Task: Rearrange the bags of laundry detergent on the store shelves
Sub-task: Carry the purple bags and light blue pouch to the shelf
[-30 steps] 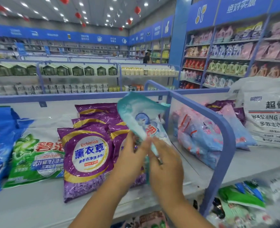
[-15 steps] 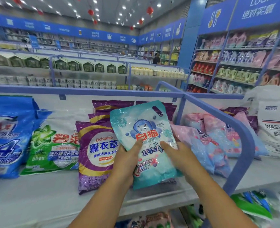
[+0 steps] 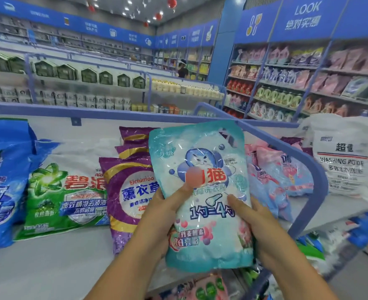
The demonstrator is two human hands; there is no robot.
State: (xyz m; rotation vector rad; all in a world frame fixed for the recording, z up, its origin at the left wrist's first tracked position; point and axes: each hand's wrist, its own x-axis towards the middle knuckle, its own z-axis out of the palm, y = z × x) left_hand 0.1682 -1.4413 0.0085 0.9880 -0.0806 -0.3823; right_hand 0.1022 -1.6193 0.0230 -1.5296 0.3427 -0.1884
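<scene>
Thumbs of left hand (image 3: pixel 157 215) and right hand (image 3: pixel 263 230) clamp teal bag (image 3: pixel 202 191) upright before purple bag (image 3: pixel 133 191). Placement step; needs a free slot beside it.

Cat-print bag (image 3: pixel 202 191) stands upright before lavender bags (image 3: pixel 131 191), pink bags (image 3: pixel 274 176) to its right.

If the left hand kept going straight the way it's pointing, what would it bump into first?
Probably the purple lavender bag. The left hand, gripping the teal cat bag, points up and away toward the shelf, and that bag stands right behind it. Depth is hard to judge.
</scene>
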